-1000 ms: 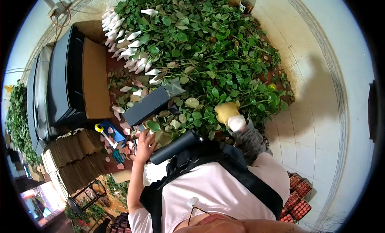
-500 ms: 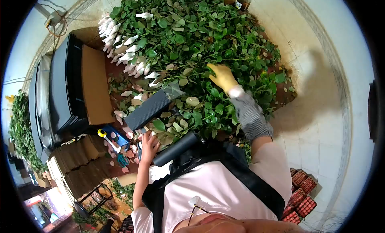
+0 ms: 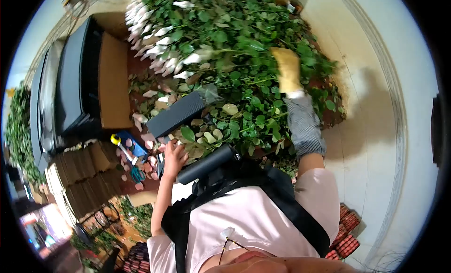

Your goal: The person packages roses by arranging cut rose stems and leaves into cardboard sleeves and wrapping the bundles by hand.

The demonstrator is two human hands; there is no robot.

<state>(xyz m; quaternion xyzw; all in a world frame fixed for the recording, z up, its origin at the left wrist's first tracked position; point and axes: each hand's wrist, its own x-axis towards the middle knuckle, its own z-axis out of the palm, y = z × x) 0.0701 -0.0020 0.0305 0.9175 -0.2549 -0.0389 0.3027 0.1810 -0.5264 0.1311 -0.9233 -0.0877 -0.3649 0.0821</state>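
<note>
A big heap of leafy flower stems (image 3: 225, 33) covers the table, their buds wrapped in white sleeves (image 3: 141, 26) at the left end. My right hand (image 3: 286, 68), in a yellow glove, is closed around a leafy stem over the heap's right part. That stem's white-sleeved bud (image 3: 193, 59) points left and is blurred. Near the table's front edge, my bare left hand (image 3: 175, 159) rests with its fingers somewhat apart. Just beyond it lies a dark grey ribbed box (image 3: 176, 114). A black cylinder (image 3: 206, 166) lies to the right of that hand, close to my body.
Dark sheets and a brown cardboard panel (image 3: 114, 82) stand at the left. Below them are stacked cardboard pieces (image 3: 82, 179). A blue box (image 3: 131, 143), a yellow-and-white tool (image 3: 121, 146), teal-handled scissors (image 3: 137, 174) and loose pink petals lie nearby. Red patterned bundles (image 3: 347, 245) sit lower right.
My right hand has moved right and away from me, drawing the stem and its sleeved bud along. My left hand stays near the same spot. The whole view has shifted slightly.
</note>
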